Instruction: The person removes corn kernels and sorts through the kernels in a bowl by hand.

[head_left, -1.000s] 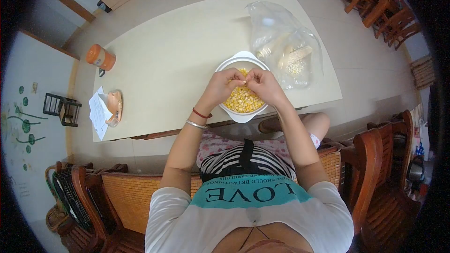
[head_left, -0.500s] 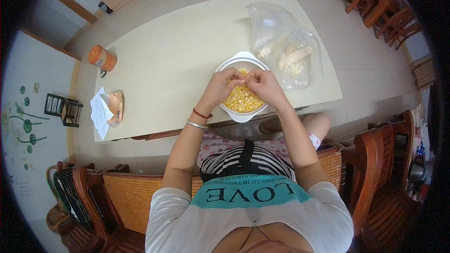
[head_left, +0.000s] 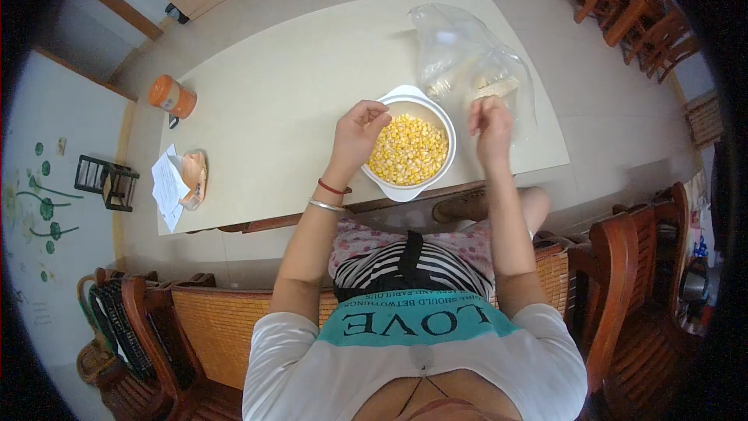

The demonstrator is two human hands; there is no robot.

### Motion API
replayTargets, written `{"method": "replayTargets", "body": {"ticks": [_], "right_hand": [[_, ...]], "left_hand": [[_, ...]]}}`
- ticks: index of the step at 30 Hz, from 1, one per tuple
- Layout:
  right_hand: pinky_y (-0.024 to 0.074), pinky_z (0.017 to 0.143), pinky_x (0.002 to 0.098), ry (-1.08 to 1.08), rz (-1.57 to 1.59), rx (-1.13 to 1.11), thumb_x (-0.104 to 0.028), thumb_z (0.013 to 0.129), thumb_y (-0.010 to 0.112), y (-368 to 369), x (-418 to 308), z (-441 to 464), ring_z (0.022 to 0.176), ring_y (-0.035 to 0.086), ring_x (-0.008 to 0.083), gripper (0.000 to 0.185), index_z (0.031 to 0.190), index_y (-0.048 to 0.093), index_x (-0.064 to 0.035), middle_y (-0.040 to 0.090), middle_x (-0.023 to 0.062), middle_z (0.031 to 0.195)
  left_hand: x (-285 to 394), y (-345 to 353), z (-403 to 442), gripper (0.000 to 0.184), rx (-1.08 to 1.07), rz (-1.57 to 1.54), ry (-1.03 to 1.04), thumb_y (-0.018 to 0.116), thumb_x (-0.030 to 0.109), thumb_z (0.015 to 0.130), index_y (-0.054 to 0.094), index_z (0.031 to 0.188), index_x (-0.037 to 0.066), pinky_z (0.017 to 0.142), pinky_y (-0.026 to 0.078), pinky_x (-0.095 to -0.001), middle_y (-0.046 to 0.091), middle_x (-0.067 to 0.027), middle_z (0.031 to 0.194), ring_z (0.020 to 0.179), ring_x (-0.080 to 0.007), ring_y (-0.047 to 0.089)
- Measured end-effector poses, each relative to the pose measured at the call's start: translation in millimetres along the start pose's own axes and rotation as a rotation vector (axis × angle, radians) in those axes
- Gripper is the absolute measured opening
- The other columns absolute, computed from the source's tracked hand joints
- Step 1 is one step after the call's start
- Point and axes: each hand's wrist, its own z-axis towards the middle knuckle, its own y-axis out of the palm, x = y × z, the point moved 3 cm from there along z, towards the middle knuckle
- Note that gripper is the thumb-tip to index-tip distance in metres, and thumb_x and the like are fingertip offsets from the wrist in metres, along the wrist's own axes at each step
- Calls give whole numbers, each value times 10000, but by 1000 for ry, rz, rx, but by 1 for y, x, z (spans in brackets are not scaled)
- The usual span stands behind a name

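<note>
A white bowl (head_left: 403,92) with two side handles stands near the table's front edge, and yellow corn kernels (head_left: 409,150) fill much of it. Over the bowl's left rim is my left hand (head_left: 360,134), its fingers curled and its fingertips close together; whether anything small is between them is hidden. My right hand (head_left: 492,129) hangs right of the bowl, over the near part of a clear plastic bag (head_left: 456,39), with bent fingers slightly blurred. Pale corn cobs (head_left: 499,87) lie in the bag.
An orange jar (head_left: 172,96) stands at the table's left end, with a small dark object beside it. Nearer lie white papers (head_left: 167,187) and an orange-and-clear package (head_left: 195,179). The pale table (head_left: 288,86) has wooden chairs (head_left: 615,288) behind me.
My hands have parted from above the kernels. The right one has moved right to the bag, the left one slightly left to the rim. More of the kernels shows.
</note>
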Motion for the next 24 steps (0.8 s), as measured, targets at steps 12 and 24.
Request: {"method": "replayTargets", "body": {"ticks": [12,24], "right_hand": [[465,679,412,-120,-1158,171,-200,853,503,-110,26,51,704,609,355,262,814,613,34,622,195,714],[487,682,373,-70,-1021,162,-166,868,560,-67,11,20,725,633,305,205,896,632,24,634,198,852]], "left_hand": [[19,-10,-12,125,-470,542,287,587,83,808,654,881,7,767,483,-364,630,-142,878,846,-295,602],[7,22,-2,175,-572,570,343,588,156,830,643,906,8,813,453,-388,619,-143,914,904,-309,574]]}}
